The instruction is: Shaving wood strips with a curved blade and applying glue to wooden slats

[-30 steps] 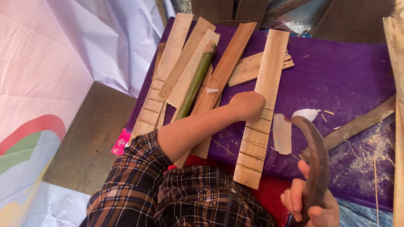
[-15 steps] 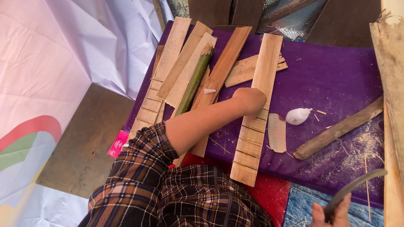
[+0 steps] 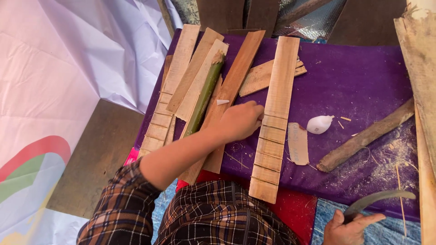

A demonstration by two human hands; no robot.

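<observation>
Bamboo slat (image 3: 274, 122) under left hand (image 3: 240, 121)

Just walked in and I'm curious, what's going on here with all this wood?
A person in a plaid shirt works over a purple cloth. Their left hand presses on a long notched bamboo slat, while the right hand grips a curved blade off to the side. More slats, a green bamboo piece and a rough stick lie around.

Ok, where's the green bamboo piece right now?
In the head view the green bamboo piece lies left of centre on the purple cloth, slanted among the wooden slats, just beyond and left of the left hand.
</observation>
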